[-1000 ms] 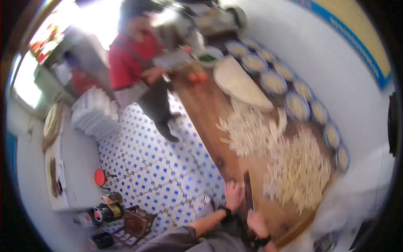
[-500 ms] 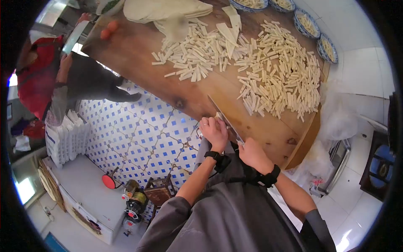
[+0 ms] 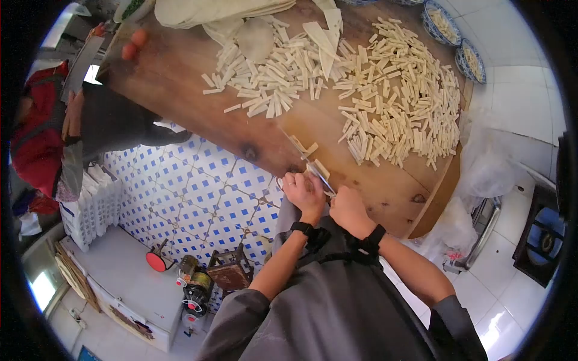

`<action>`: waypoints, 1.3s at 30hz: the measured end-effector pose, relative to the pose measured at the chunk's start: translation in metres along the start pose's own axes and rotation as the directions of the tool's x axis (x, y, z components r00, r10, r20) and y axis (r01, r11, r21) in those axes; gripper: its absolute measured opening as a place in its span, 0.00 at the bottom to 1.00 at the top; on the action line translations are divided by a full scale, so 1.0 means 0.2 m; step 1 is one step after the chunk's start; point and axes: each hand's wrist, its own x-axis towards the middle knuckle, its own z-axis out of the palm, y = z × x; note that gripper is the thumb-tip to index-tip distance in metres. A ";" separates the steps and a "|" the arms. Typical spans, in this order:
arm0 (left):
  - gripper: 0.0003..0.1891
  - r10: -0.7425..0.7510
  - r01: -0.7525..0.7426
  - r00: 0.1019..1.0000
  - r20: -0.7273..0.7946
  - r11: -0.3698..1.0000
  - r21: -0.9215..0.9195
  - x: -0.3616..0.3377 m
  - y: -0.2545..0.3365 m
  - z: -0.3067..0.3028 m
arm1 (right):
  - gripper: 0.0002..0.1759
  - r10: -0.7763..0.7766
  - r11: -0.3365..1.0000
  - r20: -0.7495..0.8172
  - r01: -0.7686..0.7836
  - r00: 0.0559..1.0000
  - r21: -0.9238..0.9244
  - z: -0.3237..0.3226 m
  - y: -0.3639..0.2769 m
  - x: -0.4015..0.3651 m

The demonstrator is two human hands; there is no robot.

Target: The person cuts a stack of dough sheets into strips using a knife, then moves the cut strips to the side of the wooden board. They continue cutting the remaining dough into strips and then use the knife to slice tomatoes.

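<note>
My right hand (image 3: 351,212) is wrapped round the handle of a kitchen knife (image 3: 321,174), whose blade points away to the upper left over the wooden table (image 3: 211,114). Just left of the blade, my left hand (image 3: 303,192) has its fingers curled and pressed down on a small pale piece of flatbread, mostly hidden under them. Freshly cut flatbread strips (image 3: 323,169) lie beside the blade. Further up the table spread a whiter heap of cut strips (image 3: 271,78) and a yellower heap (image 3: 403,102). Pointed flatbread offcuts (image 3: 322,45) rest between the heaps.
Stacked flatbread sheets (image 3: 223,12) lie at the table's far edge, near two tomatoes (image 3: 134,45). Blue-patterned bowls (image 3: 470,62) of strips line the right side. Another person (image 3: 42,132) holding a wide blade stands at left. A wooden ledge (image 3: 439,198) borders the table's right.
The knife has shifted slightly left and down with my right hand, and cut strips now show beyond the blade. The view has shifted a little; the other person appears further left.
</note>
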 end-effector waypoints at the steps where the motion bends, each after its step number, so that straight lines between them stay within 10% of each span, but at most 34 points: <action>1: 0.11 -0.005 0.005 1.000 0.003 1.000 0.004 -0.02 0.00 -0.01 | 0.09 0.001 1.000 0.007 -0.001 1.000 -0.001 0.02 0.01 0.00; 14: 0.10 0.088 -0.066 0.988 -0.125 0.983 0.173 -0.06 -0.03 0.04 | 0.17 -0.304 0.941 -0.313 0.335 0.900 0.051 0.17 0.18 0.14; 20: 0.09 -0.026 0.030 0.998 -0.053 0.996 0.081 -0.04 0.07 -0.08 | 0.15 -0.101 0.978 0.125 0.075 0.987 0.194 -0.04 0.19 0.18; 24: 0.11 0.024 -0.010 0.983 -0.184 0.997 0.078 -0.04 0.08 -0.04 | 0.18 -0.240 0.970 -0.231 0.241 0.943 -0.024 -0.10 0.48 0.28; 27: 0.07 0.011 -0.001 0.988 -0.153 0.998 0.068 -0.05 0.09 -0.07 | 0.17 -0.225 0.941 -0.342 0.295 0.913 0.167 -0.19 0.59 0.41; 29: 0.08 0.027 -0.016 0.981 -0.190 0.998 0.059 -0.04 0.10 -0.08 | 0.28 -0.086 0.996 -0.200 0.080 0.976 -0.037 -0.31 0.43 0.26; 39: 0.18 0.022 0.004 0.996 -0.092 0.962 0.272 -0.09 0.03 0.00 | 0.24 -0.315 0.949 -0.102 0.317 0.943 -0.006 -0.20 0.39 0.19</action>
